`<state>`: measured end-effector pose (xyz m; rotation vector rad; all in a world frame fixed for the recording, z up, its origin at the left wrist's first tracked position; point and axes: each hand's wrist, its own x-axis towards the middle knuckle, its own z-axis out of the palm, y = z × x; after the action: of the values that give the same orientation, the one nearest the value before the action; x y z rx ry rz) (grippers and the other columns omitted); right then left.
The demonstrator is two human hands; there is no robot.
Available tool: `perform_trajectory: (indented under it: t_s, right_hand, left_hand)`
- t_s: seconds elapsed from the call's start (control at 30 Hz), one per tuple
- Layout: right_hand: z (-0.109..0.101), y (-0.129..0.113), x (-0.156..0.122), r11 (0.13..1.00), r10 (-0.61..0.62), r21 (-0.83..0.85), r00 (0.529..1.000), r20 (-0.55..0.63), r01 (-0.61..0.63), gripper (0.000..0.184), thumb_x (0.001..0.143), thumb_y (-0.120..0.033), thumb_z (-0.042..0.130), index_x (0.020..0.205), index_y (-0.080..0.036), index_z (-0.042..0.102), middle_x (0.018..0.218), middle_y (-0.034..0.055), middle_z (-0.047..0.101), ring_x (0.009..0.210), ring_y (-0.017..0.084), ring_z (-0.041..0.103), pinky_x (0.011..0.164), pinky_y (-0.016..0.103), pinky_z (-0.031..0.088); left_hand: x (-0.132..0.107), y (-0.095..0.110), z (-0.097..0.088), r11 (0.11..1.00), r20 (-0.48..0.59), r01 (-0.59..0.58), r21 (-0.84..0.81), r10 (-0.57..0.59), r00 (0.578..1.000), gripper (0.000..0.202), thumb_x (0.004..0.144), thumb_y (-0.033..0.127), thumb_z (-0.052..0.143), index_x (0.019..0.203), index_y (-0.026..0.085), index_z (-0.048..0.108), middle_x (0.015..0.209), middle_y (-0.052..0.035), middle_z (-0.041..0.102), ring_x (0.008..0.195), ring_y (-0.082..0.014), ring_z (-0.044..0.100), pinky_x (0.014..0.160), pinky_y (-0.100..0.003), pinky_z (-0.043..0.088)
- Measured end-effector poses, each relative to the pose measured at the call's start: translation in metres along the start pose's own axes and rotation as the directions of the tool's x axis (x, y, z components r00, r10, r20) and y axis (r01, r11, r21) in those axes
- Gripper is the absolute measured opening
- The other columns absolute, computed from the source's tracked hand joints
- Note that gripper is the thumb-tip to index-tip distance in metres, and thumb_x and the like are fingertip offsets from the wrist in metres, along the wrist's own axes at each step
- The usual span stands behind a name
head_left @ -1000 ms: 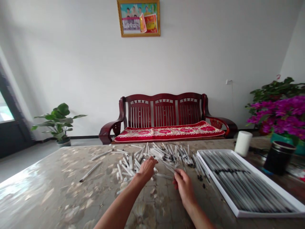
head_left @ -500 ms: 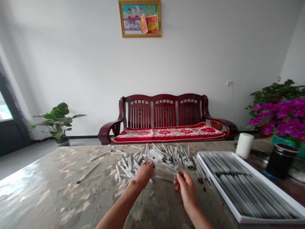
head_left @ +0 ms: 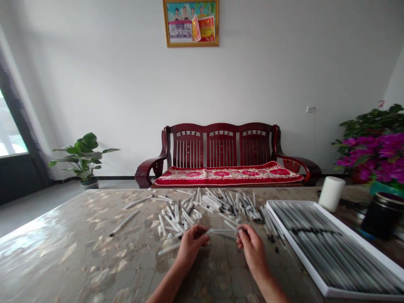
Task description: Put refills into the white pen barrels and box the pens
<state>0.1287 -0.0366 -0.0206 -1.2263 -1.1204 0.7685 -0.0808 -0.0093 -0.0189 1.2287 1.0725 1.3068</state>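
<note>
A clear pen barrel (head_left: 224, 230) spans the space between my two hands. My left hand (head_left: 192, 244) pinches around its left end, fingers curled. At its right end, the thumb and fingertips of my right hand (head_left: 251, 244) are closed; any smaller part inside them is hidden. Just below that barrel another clear tube shows, apparently on the table. Beyond my hands lies a loose heap of white and clear pen parts (head_left: 217, 202), some with black ends. One more translucent tube (head_left: 169, 248) rests left of my left wrist.
A white tray (head_left: 301, 256) full of black-and-clear pens stands at the right. Behind it are a white cylinder (head_left: 331, 193) and a black canister (head_left: 381, 215). Two pens, one nearer (head_left: 123, 223), lie apart on the patterned table (head_left: 94, 265). Small black pieces (head_left: 272, 239) sit beside the tray.
My left hand has drawn back from the heap's near edge and turned toward my right hand. A clear barrel now bridges the two hands. The view has shifted slightly left.
</note>
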Motion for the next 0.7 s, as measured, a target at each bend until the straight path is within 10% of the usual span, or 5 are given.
perform_trajectory:
  t_s: [0.43,0.7]
  right_hand:
    - [-0.002,-0.002,-0.003,0.989,-0.096,-0.109,0.993,0.075,0.104,0.038,0.080,-0.056,0.055,0.086,-0.020,0.067,0.069,0.0033,0.067,0.060,0.018,0.064,0.054,0.026,0.052]
    - [0.000,-0.008,-0.003,0.946,0.297,0.102,0.948,0.114,-0.309,0.034,0.063,-0.049,0.069,0.075,-0.018,0.064,0.057,-0.0003,0.063,0.047,0.015,0.061,0.039,0.023,0.049]
  left_hand:
    - [0.000,-0.002,-0.008,0.972,0.095,0.016,0.236,-0.039,0.995,0.018,0.059,0.019,0.070,0.077,0.016,0.072,0.053,0.0029,0.064,0.051,-0.0137,0.058,0.055,-0.026,0.044]
    - [-0.008,0.012,-0.009,0.891,0.124,-0.159,0.425,0.117,0.985,0.014,0.070,0.022,0.064,0.077,0.017,0.076,0.063,-0.0015,0.069,0.057,-0.0160,0.065,0.059,-0.026,0.047]
